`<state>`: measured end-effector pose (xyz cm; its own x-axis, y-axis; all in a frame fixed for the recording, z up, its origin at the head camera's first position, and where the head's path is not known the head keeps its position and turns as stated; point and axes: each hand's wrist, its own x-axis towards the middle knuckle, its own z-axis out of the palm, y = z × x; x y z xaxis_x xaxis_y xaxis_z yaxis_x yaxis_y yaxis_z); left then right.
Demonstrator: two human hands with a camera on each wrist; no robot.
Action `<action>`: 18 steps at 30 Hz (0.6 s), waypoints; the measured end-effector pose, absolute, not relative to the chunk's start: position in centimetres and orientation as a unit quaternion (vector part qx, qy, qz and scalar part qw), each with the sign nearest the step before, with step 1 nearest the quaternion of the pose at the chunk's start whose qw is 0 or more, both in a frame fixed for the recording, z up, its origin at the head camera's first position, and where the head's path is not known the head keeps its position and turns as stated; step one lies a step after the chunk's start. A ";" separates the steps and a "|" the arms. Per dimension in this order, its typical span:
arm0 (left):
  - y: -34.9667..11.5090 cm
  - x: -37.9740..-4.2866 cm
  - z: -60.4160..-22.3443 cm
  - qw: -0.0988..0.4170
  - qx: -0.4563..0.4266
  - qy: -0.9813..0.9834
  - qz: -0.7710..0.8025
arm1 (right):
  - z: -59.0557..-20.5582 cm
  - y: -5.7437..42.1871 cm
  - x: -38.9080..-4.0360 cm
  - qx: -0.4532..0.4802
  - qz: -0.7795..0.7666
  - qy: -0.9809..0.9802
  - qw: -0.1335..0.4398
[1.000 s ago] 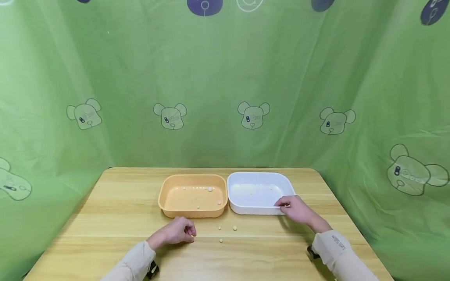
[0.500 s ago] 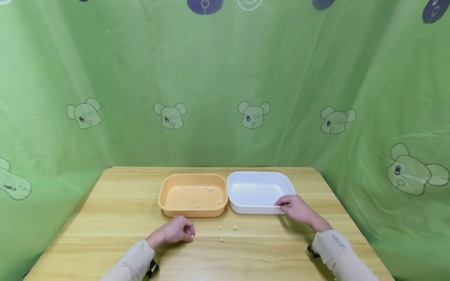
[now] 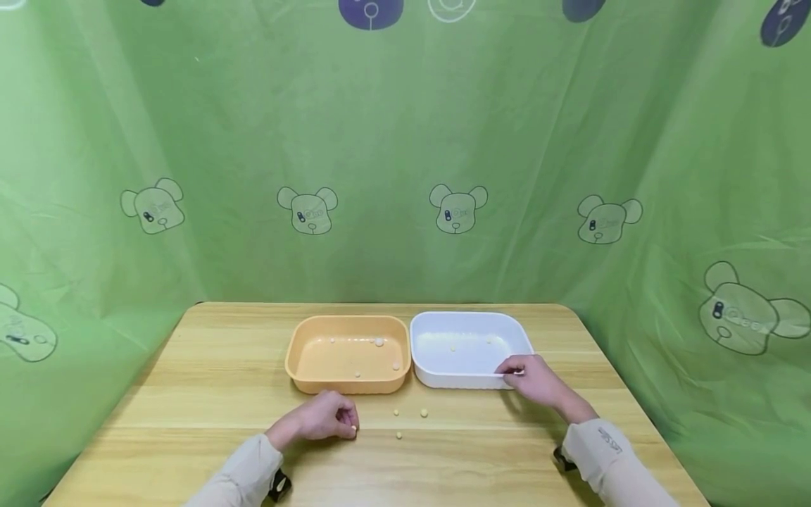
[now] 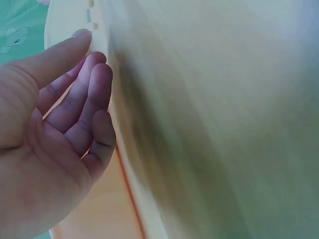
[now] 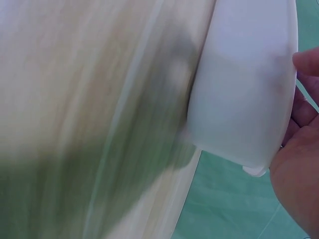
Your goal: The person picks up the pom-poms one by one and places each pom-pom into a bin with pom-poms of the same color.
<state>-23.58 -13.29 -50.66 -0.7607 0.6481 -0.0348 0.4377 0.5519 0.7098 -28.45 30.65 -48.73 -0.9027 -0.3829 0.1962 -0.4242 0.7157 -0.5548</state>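
Observation:
My left hand [image 3: 326, 417] is just in front of the orange basin [image 3: 345, 386], pinching a small pale yellow bead [image 3: 354, 427] between thumb and fingertips. In the left wrist view the thumb meets the fingers and mostly hides that bead. Several more pale yellow beads [image 3: 424, 413] lie on the table to the right of this hand. My right hand [image 3: 535, 380] holds the near right rim of the white basin [image 3: 465, 381], its thumb outside and its fingers over the edge. The right wrist view shows the white basin's outer wall [image 5: 241, 94] beside the thumb.
The two basins stand side by side on the wooden table [image 3: 209, 380]. Several whitish beads [image 3: 379, 342] of differing sizes lie in the orange one, and small pale beads [image 3: 453, 348] in the white one. A green curtain [image 3: 380, 267] surrounds the table's back and sides.
My left hand has shifted slightly to the right with the bead, towards the loose beads. The right hand stays on the white basin's rim.

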 end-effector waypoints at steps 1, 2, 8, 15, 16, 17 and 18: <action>-13.1 -23.6 -50.6 0.147 0.314 0.866 0.360 | -48.8 30.7 -28.5 0.216 0.308 -0.926 0.035; -13.0 -23.6 -50.5 0.147 0.315 0.863 0.366 | -48.9 30.7 -28.4 0.215 0.308 -0.926 0.037; -11.9 -23.8 -49.0 0.135 0.323 0.851 0.392 | -49.4 30.6 -28.5 0.211 0.308 -0.926 0.055; -10.6 -23.9 -47.5 0.108 0.337 0.842 0.407 | -49.9 30.6 -28.4 0.208 0.312 -0.925 0.062; -10.4 -23.9 -47.3 0.107 0.335 0.841 0.410 | -49.9 30.5 -28.4 0.208 0.313 -0.925 0.063; -10.3 -23.9 -47.2 0.108 0.332 0.841 0.413 | -49.9 30.5 -28.4 0.208 0.314 -0.924 0.063; -10.2 -23.9 -47.2 0.109 0.330 0.841 0.414 | -49.9 30.5 -28.4 0.209 0.314 -0.924 0.064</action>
